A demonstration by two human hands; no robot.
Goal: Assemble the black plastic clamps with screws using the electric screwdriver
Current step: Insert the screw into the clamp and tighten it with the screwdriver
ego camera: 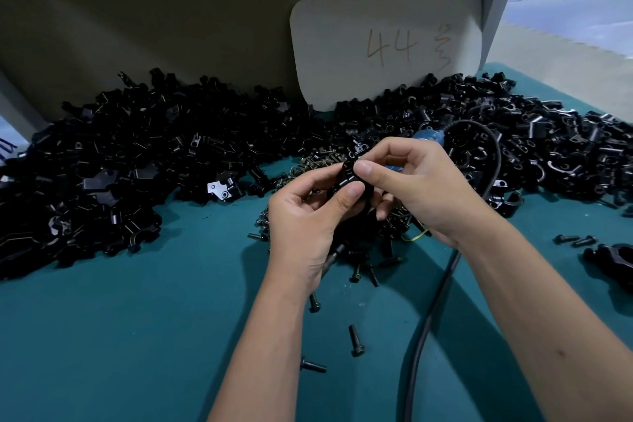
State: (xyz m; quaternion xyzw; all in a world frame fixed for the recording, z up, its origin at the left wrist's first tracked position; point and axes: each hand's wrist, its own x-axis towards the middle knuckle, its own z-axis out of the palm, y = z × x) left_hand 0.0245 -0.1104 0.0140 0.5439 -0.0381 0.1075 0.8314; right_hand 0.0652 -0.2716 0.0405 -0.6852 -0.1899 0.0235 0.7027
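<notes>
With my left hand (308,212) and right hand (414,181) both gripping the clamp (352,181), I am mating its halves; next comes a screw (356,341) from below my wrists.

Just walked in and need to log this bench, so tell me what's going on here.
A person is fitting together a black plastic clamp, held between the left hand and right hand above a pile of screws on the teal table. Heaps of loose clamp parts lie behind. The blue electric screwdriver lies unused on the heap behind the hands, its black cable running toward the person.
</notes>
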